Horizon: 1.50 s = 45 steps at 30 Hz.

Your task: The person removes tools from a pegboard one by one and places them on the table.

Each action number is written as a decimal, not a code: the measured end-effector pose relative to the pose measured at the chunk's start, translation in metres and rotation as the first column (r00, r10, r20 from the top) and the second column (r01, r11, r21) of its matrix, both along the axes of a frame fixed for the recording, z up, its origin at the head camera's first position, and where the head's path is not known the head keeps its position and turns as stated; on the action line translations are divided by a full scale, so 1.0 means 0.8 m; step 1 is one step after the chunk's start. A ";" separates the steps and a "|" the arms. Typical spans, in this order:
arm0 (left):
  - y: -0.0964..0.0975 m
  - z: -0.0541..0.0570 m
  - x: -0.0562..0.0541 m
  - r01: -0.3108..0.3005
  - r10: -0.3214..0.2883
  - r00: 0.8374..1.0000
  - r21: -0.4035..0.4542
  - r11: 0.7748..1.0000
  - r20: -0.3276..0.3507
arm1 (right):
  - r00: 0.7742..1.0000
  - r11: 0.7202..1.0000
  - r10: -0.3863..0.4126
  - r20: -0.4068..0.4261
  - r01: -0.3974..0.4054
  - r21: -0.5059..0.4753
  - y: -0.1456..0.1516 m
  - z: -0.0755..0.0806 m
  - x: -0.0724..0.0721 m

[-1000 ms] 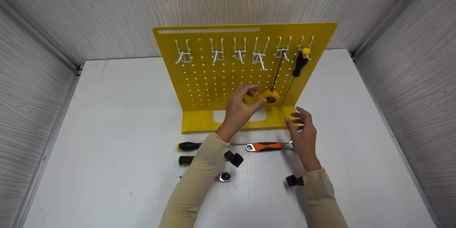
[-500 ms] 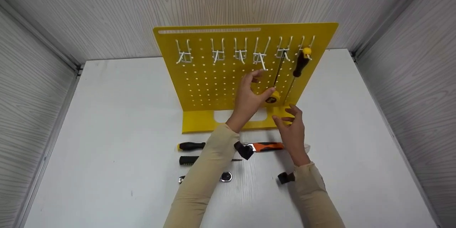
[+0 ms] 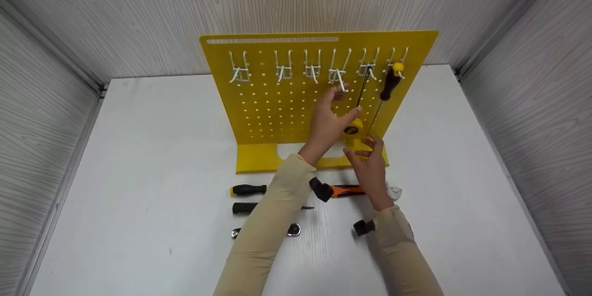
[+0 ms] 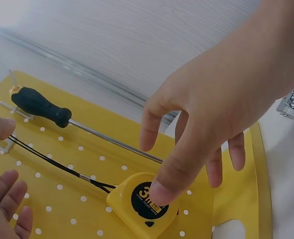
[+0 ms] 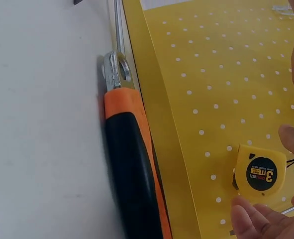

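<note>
A yellow tape measure (image 3: 354, 128) hangs by its black strap (image 4: 47, 158) from a hook on the yellow pegboard (image 3: 277, 111). My left hand (image 3: 329, 125) is beside the strap, above and left of the tape measure, thumb and fingers spread apart. Just below the tape measure is my right hand (image 3: 371, 173), its fingers loosely bent and gripping nothing. In the left wrist view the right thumb overlaps the tape measure's face. A dark-handled screwdriver (image 3: 391, 85) with a yellow end hangs on the rightmost hook.
Several white hooks (image 3: 312, 71) line the board's upper part. In front of its base (image 3: 256, 157) lie an adjustable wrench (image 5: 129, 149) with orange-black grip, a screwdriver (image 3: 249, 189), a black-handled tool (image 3: 244, 208) with a pointed tip, and a ratchet (image 3: 294, 230), partly under the left sleeve.
My left hand has left the tape measure, moving up and right towards its strap. My right hand has moved left to below the tape measure, which hangs nearly in place.
</note>
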<state>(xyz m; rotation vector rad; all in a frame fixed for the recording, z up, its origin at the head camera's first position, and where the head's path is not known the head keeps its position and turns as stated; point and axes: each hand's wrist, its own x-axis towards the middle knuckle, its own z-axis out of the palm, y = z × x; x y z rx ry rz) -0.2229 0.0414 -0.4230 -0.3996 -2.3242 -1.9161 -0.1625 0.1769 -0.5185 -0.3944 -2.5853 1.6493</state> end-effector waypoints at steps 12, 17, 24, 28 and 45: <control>0.006 0.002 -0.008 0.010 -0.009 1.000 -0.080 0.997 0.020 | 0.999 0.999 0.045 -0.014 -0.046 -0.013 -0.007 0.000 -0.016; 0.008 0.005 -0.015 0.013 -0.011 0.999 -0.064 0.998 0.033 | 0.999 0.999 0.046 0.021 -0.046 -0.001 -0.008 0.003 -0.025; 0.010 0.008 -0.021 0.005 -0.003 0.999 -0.065 0.998 0.035 | 0.996 0.998 0.061 0.063 -0.061 -0.013 -0.005 0.005 -0.038; 0.013 0.010 -0.023 0.028 -0.028 1.000 -0.046 0.999 -0.006 | 0.997 0.997 0.071 0.037 -0.071 0.001 -0.005 0.005 -0.043; 0.008 0.024 -0.019 0.101 -0.100 0.995 -0.090 0.991 0.017 | 0.994 0.996 0.083 -0.072 -0.081 0.033 -0.004 -0.001 -0.041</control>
